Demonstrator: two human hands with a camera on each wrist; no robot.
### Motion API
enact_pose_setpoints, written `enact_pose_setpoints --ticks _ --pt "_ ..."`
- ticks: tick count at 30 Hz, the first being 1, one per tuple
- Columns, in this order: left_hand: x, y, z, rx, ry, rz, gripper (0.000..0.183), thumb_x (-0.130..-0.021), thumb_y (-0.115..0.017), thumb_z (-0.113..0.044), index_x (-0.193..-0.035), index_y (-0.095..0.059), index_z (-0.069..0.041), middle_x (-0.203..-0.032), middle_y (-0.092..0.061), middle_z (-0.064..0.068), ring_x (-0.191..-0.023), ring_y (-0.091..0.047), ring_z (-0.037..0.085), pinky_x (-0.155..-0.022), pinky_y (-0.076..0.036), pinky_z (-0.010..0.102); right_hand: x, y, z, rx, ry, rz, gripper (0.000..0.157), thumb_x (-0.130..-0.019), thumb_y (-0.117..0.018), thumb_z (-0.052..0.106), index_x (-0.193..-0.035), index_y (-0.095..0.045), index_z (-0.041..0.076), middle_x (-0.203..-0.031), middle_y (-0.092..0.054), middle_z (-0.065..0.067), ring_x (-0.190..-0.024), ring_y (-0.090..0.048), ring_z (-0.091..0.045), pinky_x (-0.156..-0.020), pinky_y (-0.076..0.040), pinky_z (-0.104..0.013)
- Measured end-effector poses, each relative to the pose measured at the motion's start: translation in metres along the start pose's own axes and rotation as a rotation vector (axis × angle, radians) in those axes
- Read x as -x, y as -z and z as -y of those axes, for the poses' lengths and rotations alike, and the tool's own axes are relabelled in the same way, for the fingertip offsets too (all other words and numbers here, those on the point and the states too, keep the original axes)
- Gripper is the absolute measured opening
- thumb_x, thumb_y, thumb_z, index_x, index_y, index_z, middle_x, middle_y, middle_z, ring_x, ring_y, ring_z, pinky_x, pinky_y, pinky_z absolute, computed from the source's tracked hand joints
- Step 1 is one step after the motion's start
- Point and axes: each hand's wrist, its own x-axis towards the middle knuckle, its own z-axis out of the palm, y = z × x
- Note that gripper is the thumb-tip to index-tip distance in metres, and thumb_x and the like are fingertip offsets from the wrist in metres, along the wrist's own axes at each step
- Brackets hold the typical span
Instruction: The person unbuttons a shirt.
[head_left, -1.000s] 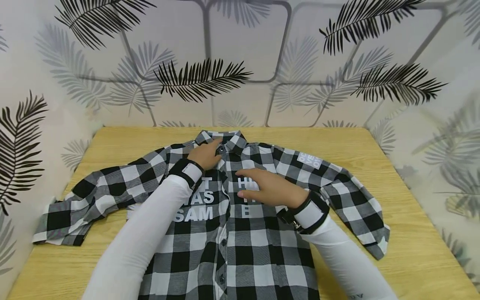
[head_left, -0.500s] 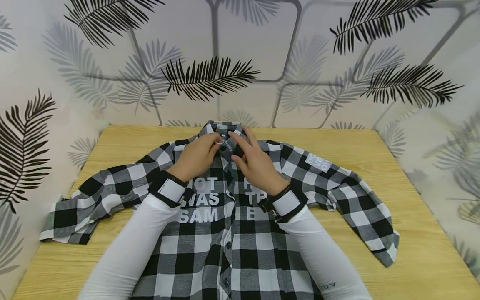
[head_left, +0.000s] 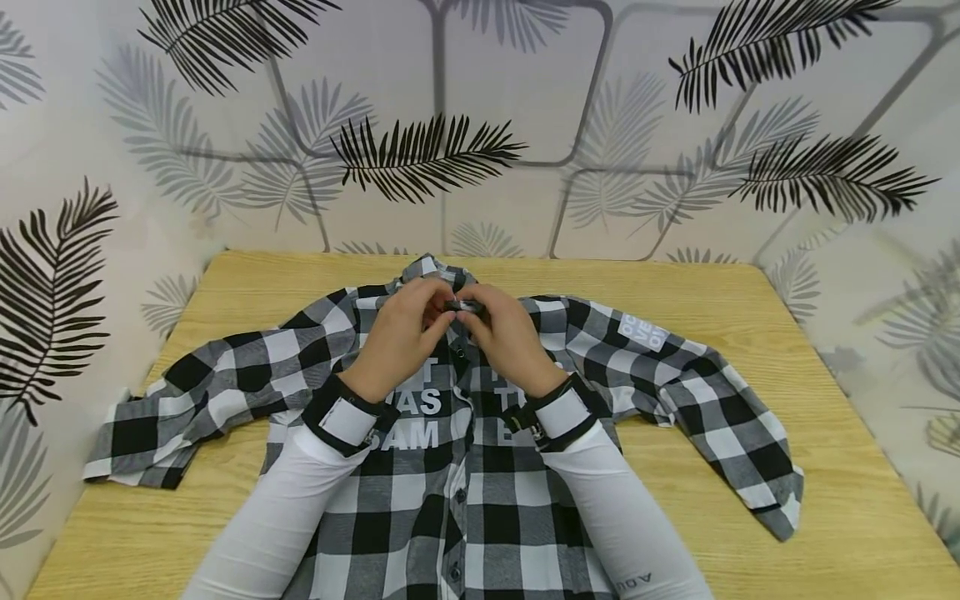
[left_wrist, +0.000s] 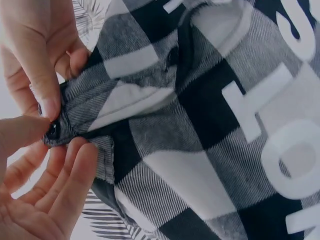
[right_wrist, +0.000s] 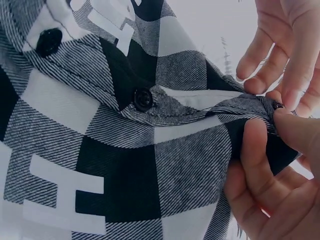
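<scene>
A black, white and grey checked shirt (head_left: 405, 508) lies front up on the table with its collar (head_left: 427, 268) away from me. At the neck, my left hand (head_left: 396, 337) pinches the edge of the front near a top button (left_wrist: 52, 130). Facing it, my right hand (head_left: 512, 337) pinches the same lifted bit of cloth. In the right wrist view, the right hand (right_wrist: 272, 195) has thumb and finger close to the button (right_wrist: 278, 105). Fingers partly cover the buttonhole area, so I cannot tell whether the button is through. Lower down, another button (right_wrist: 143, 99) shows.
The wooden table (head_left: 675, 287) carries the shirt. One sleeve (head_left: 225, 375) stretches left, while the other sleeve (head_left: 738, 450) bends down at the right. White printed letters (head_left: 420, 402) cross the chest. A leaf-patterned wall (head_left: 510, 208) stands behind the table.
Both hands have drawn together at the neck; the right hand has come up and in from the chest. The cloth there is now lifted and pinched between them.
</scene>
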Motion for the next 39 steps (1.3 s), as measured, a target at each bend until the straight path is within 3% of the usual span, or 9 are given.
enact_pose_setpoints --ticks 3,10,14,16,20,23,26,33,39 --pt "0.001 -0.001 -0.001 0.007 0.008 -0.007 0.012 -0.090 -0.061 -0.014 -0.100 -0.061 -0.007 -0.089 -0.057 0.005 -0.074 -0.055 0.011 -0.066 -0.047 0.026 0.001 0.000 -0.002 -0.029 0.044 -0.018 0.021 -0.092 -0.056 0.018 -0.110 -0.061 0.010 -0.094 -0.059 -0.003 -0.063 -0.053 -0.008 -0.059 -0.047 -0.027" --pt "0.006 0.000 -0.002 0.090 0.128 0.036 0.013 -0.092 -0.059 -0.013 -0.100 -0.066 -0.007 -0.083 -0.063 0.004 -0.070 -0.057 0.013 -0.062 -0.048 0.030 0.006 -0.007 -0.002 0.056 0.114 -0.091 0.022 -0.090 -0.059 0.017 -0.108 -0.065 0.006 -0.120 -0.059 -0.009 -0.113 -0.055 -0.019 -0.091 -0.045 -0.029" --pt "0.007 0.002 -0.001 0.150 0.213 0.021 0.017 -0.092 -0.059 -0.015 -0.101 -0.068 -0.004 -0.081 -0.064 0.005 -0.066 -0.060 0.013 -0.060 -0.050 0.029 0.008 -0.017 0.004 0.059 0.102 -0.202 0.026 -0.090 -0.061 0.018 -0.112 -0.061 0.005 -0.123 -0.054 -0.011 -0.115 -0.051 -0.021 -0.092 -0.044 -0.028" --pt "0.008 0.005 0.000 0.249 0.248 0.014 0.018 -0.091 -0.059 -0.014 -0.102 -0.068 -0.002 -0.082 -0.064 0.009 -0.067 -0.063 0.016 -0.061 -0.052 0.029 0.009 -0.021 0.008 0.044 0.080 -0.280 0.025 -0.088 -0.063 0.020 -0.109 -0.058 0.006 -0.119 -0.052 -0.011 -0.110 -0.051 -0.020 -0.089 -0.045 -0.028" --pt "0.009 0.013 0.000 0.587 0.336 0.048 0.019 -0.090 -0.060 -0.010 -0.103 -0.064 0.004 -0.089 -0.064 0.017 -0.078 -0.066 0.032 -0.068 -0.055 0.033 0.012 -0.026 0.015 0.002 0.024 -0.398 0.022 -0.085 -0.067 0.024 -0.093 -0.053 0.008 -0.106 -0.049 -0.008 -0.098 -0.048 -0.017 -0.081 -0.044 -0.030" --pt "0.008 0.020 0.001 0.802 0.414 0.127 0.025 -0.091 -0.059 -0.010 -0.108 -0.059 0.008 -0.096 -0.063 0.017 -0.087 -0.065 0.034 -0.075 -0.054 0.035 0.013 -0.027 0.018 -0.039 0.010 -0.420 0.020 -0.085 -0.066 0.026 -0.088 -0.059 0.008 -0.105 -0.049 -0.009 -0.101 -0.048 -0.018 -0.083 -0.044 -0.032" --pt "0.007 0.027 0.003 0.884 0.463 0.205 0.029 -0.092 -0.057 -0.011 -0.113 -0.055 0.009 -0.101 -0.061 0.015 -0.090 -0.065 0.029 -0.080 -0.053 0.036 0.012 -0.027 0.018 -0.070 0.022 -0.402 0.022 -0.086 -0.065 0.027 -0.090 -0.068 0.006 -0.111 -0.054 -0.009 -0.106 -0.051 -0.019 -0.087 -0.044 -0.033" --pt "0.003 0.027 0.002 0.775 0.388 0.267 0.023 -0.097 -0.047 -0.011 -0.110 -0.051 0.007 -0.104 -0.054 0.018 -0.097 -0.060 0.037 -0.081 -0.053 0.035 0.007 -0.020 0.016 -0.156 -0.017 -0.230 0.029 -0.088 -0.064 0.027 -0.097 -0.071 0.001 -0.123 -0.056 -0.011 -0.111 -0.053 -0.019 -0.083 -0.047 -0.031" --pt "0.003 0.021 0.001 0.528 0.201 0.260 0.014 -0.100 -0.039 -0.010 -0.103 -0.046 0.001 -0.096 -0.053 0.016 -0.086 -0.062 0.027 -0.076 -0.053 0.035 0.005 -0.015 0.022 -0.381 -0.072 -0.136 0.019 -0.090 -0.061 0.013 -0.090 -0.068 -0.004 -0.114 -0.056 -0.018 -0.094 -0.059 -0.024 -0.074 -0.051 -0.034"
